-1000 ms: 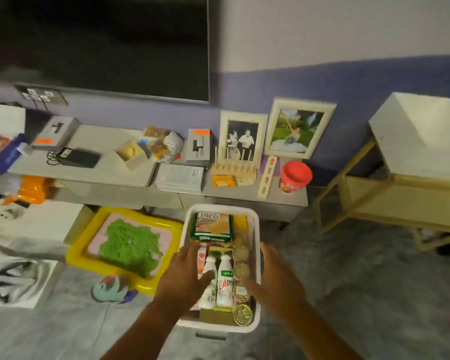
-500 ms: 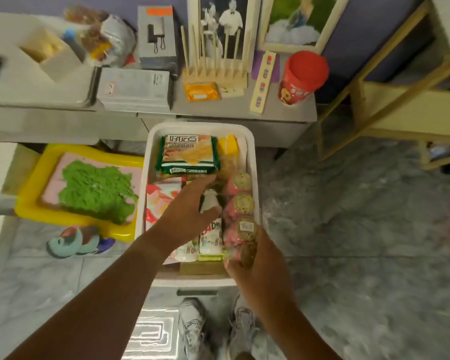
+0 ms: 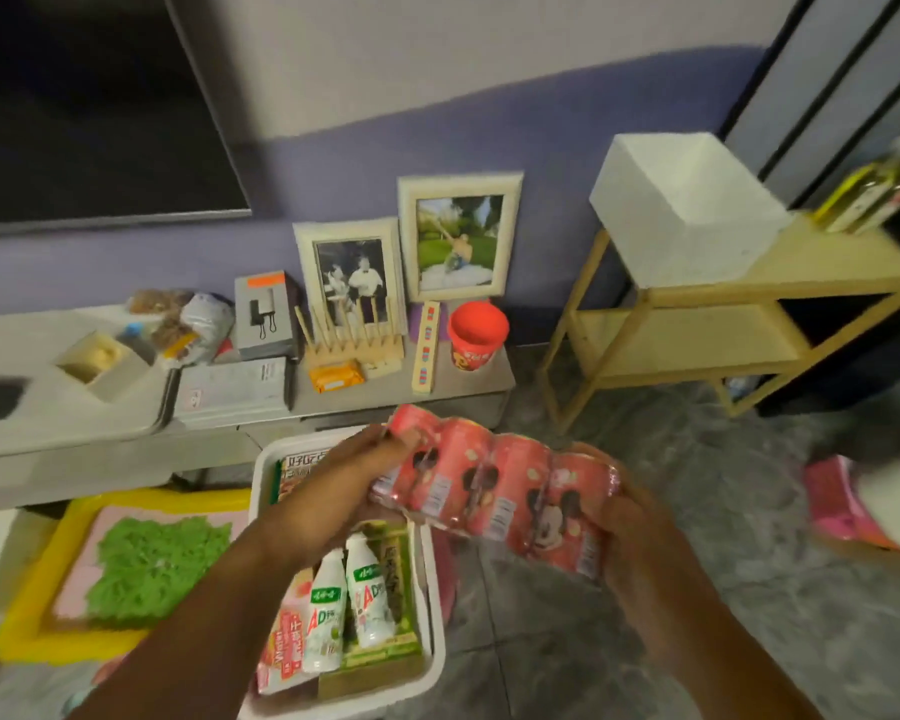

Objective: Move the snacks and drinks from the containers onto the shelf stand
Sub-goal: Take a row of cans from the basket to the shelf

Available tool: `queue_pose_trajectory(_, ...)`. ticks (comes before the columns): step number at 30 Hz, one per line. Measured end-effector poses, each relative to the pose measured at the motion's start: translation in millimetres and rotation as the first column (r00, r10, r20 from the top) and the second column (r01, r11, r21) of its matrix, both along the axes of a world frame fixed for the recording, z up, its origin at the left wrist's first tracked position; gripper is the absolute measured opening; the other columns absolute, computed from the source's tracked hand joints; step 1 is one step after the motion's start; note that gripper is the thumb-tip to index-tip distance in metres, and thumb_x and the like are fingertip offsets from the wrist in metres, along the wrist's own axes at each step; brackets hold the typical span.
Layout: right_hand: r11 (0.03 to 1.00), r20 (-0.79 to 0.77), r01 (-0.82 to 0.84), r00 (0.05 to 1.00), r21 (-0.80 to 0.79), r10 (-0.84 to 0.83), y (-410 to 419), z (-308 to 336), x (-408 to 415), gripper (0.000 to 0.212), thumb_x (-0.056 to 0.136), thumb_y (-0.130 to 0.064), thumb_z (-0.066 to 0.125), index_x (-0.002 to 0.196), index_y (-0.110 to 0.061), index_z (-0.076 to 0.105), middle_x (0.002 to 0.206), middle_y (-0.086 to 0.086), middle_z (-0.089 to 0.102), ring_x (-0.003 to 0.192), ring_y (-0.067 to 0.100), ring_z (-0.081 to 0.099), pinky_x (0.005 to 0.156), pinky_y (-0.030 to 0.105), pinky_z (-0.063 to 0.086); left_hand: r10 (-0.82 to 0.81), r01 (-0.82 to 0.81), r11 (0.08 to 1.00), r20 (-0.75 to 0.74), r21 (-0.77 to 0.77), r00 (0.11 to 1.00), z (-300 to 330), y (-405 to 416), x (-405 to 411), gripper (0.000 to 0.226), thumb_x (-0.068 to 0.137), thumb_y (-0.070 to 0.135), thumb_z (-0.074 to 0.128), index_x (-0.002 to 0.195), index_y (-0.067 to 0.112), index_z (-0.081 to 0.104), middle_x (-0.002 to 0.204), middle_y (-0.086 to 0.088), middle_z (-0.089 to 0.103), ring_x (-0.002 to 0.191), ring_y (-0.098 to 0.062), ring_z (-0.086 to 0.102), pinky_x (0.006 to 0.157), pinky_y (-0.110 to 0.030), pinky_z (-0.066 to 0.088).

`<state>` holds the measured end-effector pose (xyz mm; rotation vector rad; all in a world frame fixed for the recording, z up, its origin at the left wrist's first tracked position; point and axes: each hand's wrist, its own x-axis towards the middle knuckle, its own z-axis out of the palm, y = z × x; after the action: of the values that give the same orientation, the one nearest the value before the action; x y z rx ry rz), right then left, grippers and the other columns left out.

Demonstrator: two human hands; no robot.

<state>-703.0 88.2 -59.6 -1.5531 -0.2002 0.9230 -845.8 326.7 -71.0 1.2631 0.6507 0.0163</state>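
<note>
A shrink-wrapped row of red cartoon-mouse drink cans [image 3: 494, 491] is held in the air above the white bin [image 3: 434, 652]. My left hand [image 3: 333, 491] grips its left end and my right hand [image 3: 640, 537] grips its right end. Inside the bin lie two white AD drink bottles [image 3: 346, 600], a red snack packet [image 3: 281, 646], green packets and a cracker pack partly hidden by my left hand. The pale wooden shelf stand [image 3: 697, 330] is at the right against the wall, its middle shelf bare.
A white foam box [image 3: 681, 205] and some bottles [image 3: 874, 189] sit on the stand's top. A low grey bench [image 3: 230, 402] carries photo frames, a red cup [image 3: 476, 332] and boxes. A yellow tray [image 3: 37, 605] with green material lies left of the bin. Pink packets [image 3: 842, 506] lie at the right.
Both hands have lifted the pack of red cans out of the bin and carried it up and to the right. The view has tilted up toward the wall and stand.
</note>
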Motion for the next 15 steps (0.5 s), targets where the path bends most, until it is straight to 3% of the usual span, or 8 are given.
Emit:
queue_pose_trajectory(3,0.996,0.041,0.089,0.995,-0.01,-0.088,-16.1,48.0,20.1,0.049,0.078,-0.043,0.078,0.119,-0.022,0.063,0.095,0.01,0.077,0.081,0.029,0.075,0.057,0.039,0.059,-0.002,0.0,0.999,0.048,0.05,0.999,61.9,-22.3,29.6,0.04,0.089,0.035,0.065,0.126,0.02,0.06,0.11,-0.009,0.074,0.091,-0.028,0.073,0.065,-0.035,0.056)
queue_pose_trajectory(5,0.994,0.082,0.104,0.991,-0.024,-0.101,-30.7,78.4,38.7,0.058,0.073,-0.048,0.073,0.125,-0.025,0.059,0.096,0.006,0.077,0.078,0.023,0.075,0.049,0.033,0.054,-0.037,0.029,0.992,0.062,0.126,0.997,100.7,-41.3,58.3,0.043,0.088,0.04,0.07,0.125,0.024,0.059,0.109,-0.007,0.074,0.094,-0.031,0.072,0.074,-0.046,0.057)
queue_pose_trajectory(7,0.993,0.203,0.118,0.973,-0.024,-0.111,-48.8,104.7,63.9,0.078,0.072,-0.045,0.084,0.139,-0.036,0.044,0.112,-0.001,0.071,0.085,0.016,0.075,0.051,0.032,0.056,-0.084,0.07,0.978,0.065,0.195,0.994,137.5,-61.0,92.3,0.045,0.085,0.045,0.072,0.124,0.03,0.056,0.101,-0.011,0.076,0.089,-0.038,0.072,0.079,-0.054,0.057)
queue_pose_trajectory(9,0.997,0.304,0.073,0.95,0.01,-0.073,-75.0,133.4,93.7,0.103,0.063,-0.033,0.095,0.138,-0.047,0.026,0.125,-0.007,0.062,0.093,0.005,0.072,0.06,0.026,0.058,-0.159,0.136,0.965,0.089,0.226,0.983,167.9,-81.5,126.4,0.048,0.086,0.045,0.071,0.128,0.037,0.049,0.096,-0.015,0.075,0.082,-0.041,0.072,0.068,-0.046,0.056)
queue_pose_trajectory(11,1.0,0.366,0.006,0.931,0.02,-0.013,-105.6,160.2,126.5,0.119,0.058,-0.013,0.096,0.139,-0.046,0.015,0.131,-0.01,0.055,0.101,-0.003,0.068,0.069,0.022,0.058,-0.201,0.167,0.962,0.151,0.214,0.968,191.1,-99.1,157.8,0.064,0.078,0.043,0.08,0.132,0.041,0.046,0.106,-0.012,0.073,0.086,-0.041,0.071,0.065,-0.043,0.056)
queue_pose_trajectory(13,0.999,0.457,-0.017,0.889,-0.029,0.028,-135.5,181.8,157.8,0.122,0.062,-0.005,0.095,0.142,-0.046,0.012,0.134,-0.018,0.05,0.108,-0.009,0.062,0.076,0.017,0.056,-0.27,0.228,0.95,0.192,0.212,0.944,204.9,-115.7,188.5,0.086,0.064,0.035,0.09,0.135,0.045,0.042,0.115,-0.004,0.069,0.095,-0.038,0.07,0.067,-0.044,0.057)
queue_pose_trajectory(15,0.996,0.559,0.025,0.828,-0.082,0.025,-164.2,198.9,188.0,0.117,0.065,-0.009,0.094,0.144,-0.045,0.016,0.132,-0.025,0.047,0.112,-0.016,0.056,0.079,0.01,0.051,-0.37,0.318,0.917,0.216,0.24,0.904,214.4,-135.5,221.1,0.097,0.063,0.02,0.093,0.138,0.044,0.035,0.119,0.001,0.067,0.104,-0.033,0.069,0.072,-0.044,0.058)
